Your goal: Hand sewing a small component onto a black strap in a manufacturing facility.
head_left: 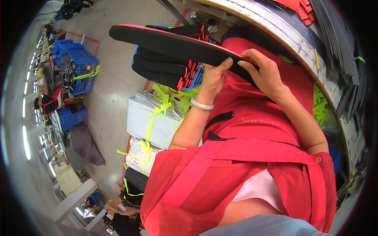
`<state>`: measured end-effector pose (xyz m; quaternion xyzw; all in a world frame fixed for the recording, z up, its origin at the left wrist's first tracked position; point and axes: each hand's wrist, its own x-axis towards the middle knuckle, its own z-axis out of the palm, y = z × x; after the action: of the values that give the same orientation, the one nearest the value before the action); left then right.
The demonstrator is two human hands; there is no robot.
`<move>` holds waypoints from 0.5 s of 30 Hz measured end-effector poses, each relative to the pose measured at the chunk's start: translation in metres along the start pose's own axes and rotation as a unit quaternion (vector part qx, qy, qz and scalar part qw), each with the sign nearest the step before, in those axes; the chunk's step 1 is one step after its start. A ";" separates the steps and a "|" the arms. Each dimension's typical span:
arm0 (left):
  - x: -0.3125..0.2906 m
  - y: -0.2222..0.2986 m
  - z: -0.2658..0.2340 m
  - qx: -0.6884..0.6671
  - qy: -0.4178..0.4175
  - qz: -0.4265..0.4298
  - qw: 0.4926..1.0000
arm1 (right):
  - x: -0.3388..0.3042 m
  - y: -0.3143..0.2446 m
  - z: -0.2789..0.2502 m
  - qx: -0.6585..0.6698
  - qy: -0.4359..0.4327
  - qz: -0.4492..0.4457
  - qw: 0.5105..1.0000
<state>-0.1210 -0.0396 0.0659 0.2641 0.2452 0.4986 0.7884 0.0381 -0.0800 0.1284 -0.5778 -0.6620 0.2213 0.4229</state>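
A long, flat black piece [169, 42] with a textured face and a thin red edge stretches from the upper left toward my lap; its kind I cannot make out. My left hand [215, 78] grips its lower edge, the thumb pressed on the dark face. At the near end, my right hand [267, 74] pinches the same piece, fingers over the red edge and thumb on the face. Just beyond my left hand, a stack of similar black pieces with red edges [157, 67] lies on a blue crate [198, 78].
Bundled light grey sheets [145, 118] tied with yellow-green strips [151, 129] stand left of me. Along my right runs a worn white workbench [271, 19] holding red pieces [301, 13] and grey sheets [334, 35]. A mug [212, 26] stands beyond. Blue crates [84, 65] and another person [51, 98] are far left.
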 end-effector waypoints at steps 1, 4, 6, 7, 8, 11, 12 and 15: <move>0.000 0.000 0.000 0.000 0.000 -0.001 1.000 | 0.002 0.002 0.001 0.000 0.000 0.001 1.000; 0.001 0.001 0.020 -0.032 0.053 -0.024 0.998 | 0.007 0.020 -0.007 0.037 -0.055 0.047 0.997; 0.002 -0.003 0.009 0.007 0.064 -0.001 0.998 | 0.013 0.019 -0.003 0.089 -0.095 0.097 0.987; 0.004 -0.009 0.005 0.036 0.065 0.019 0.997 | 0.012 0.024 0.003 0.115 -0.072 0.084 0.987; 0.004 -0.010 0.008 0.032 0.063 0.012 0.997 | 0.012 0.024 0.006 0.110 -0.070 0.091 0.987; 0.003 -0.013 0.015 0.015 0.064 -0.021 0.998 | 0.013 0.026 0.005 0.092 -0.041 0.039 0.994; 0.004 -0.011 0.014 0.013 0.063 -0.026 0.998 | 0.014 0.029 0.006 0.089 -0.039 0.043 0.994; 0.011 -0.009 0.010 0.022 0.063 -0.006 0.998 | 0.015 0.044 0.010 0.153 -0.065 0.090 0.982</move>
<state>-0.1047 -0.0339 0.0658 0.2478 0.3065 0.5039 0.7685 0.0555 -0.0537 0.0933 -0.5481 -0.5918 0.3939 0.4407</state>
